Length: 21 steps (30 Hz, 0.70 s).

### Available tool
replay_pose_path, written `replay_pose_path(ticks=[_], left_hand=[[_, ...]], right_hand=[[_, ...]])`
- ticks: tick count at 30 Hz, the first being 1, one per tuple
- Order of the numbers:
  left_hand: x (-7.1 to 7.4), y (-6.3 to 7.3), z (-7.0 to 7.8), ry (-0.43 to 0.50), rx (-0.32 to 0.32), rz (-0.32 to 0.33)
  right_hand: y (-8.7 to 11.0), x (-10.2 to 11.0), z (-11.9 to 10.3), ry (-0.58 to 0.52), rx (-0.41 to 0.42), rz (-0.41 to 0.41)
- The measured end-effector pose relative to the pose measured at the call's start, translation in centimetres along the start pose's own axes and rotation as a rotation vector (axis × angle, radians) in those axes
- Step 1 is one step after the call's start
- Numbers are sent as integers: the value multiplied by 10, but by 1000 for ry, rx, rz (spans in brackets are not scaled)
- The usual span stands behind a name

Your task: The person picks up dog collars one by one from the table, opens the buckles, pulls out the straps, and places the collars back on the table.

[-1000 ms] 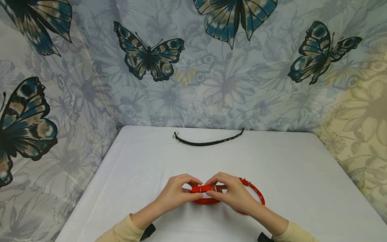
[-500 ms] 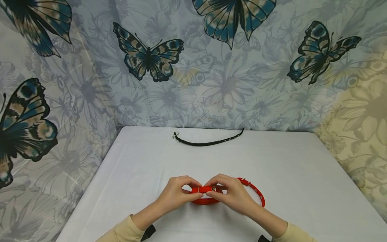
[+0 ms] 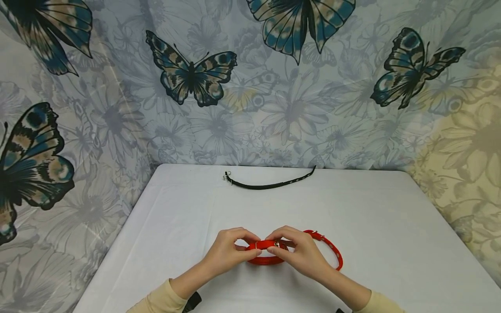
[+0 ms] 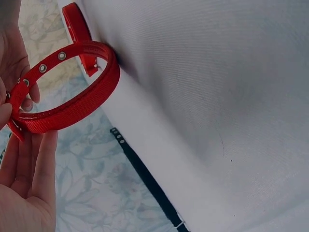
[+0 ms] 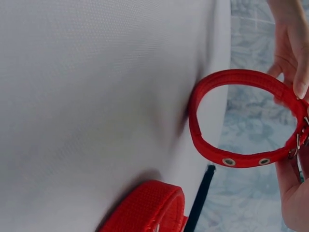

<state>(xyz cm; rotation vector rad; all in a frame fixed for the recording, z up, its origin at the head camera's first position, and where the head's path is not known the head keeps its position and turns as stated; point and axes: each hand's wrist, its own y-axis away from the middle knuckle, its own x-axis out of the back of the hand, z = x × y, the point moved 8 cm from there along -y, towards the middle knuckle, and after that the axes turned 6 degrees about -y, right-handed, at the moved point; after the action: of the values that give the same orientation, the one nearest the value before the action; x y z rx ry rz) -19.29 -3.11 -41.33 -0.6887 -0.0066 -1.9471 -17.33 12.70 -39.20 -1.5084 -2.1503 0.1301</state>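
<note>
In the head view, both hands hold up a red collar [image 3: 266, 261] fastened into a loop, just above the table. My left hand [image 3: 226, 248] pinches its band on the left between thumb and fingers. On the right side, by the metal buckle [image 3: 277, 244], my right hand [image 3: 303, 252] pinches the same collar. Metal eyelets line the band [image 4: 82, 104] in the left wrist view. The right wrist view shows the loop [image 5: 231, 77] standing round and hollow, with a metal ring [image 5: 295, 147] near the right fingers. Fingertips partly cover the buckle.
A second red collar [image 3: 332, 248] lies curved on the white table [image 3: 188, 200], right of and partly behind my right hand. Toward the back edge lies a black collar [image 3: 262, 187], stretched out. A butterfly-patterned cloth [image 3: 219, 126] hangs behind the table.
Both hands keep their grip in nearly the same place. The held collar's front band has shifted very slightly to the left between the fingers. The other collars lie still.
</note>
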Motion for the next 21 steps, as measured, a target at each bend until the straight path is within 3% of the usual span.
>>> replay_pose_path(ticks=[6, 15, 21], left_hand=[[1, -1, 0, 8, 12, 5], [2, -3, -1, 36, -15, 26], [2, -3, -5, 48, 3, 26]], right_hand=[[3, 1, 24, -42, -82, 24], [6, 0, 33, -180, -140, 24], [8, -3, 35, -261, -109, 16]])
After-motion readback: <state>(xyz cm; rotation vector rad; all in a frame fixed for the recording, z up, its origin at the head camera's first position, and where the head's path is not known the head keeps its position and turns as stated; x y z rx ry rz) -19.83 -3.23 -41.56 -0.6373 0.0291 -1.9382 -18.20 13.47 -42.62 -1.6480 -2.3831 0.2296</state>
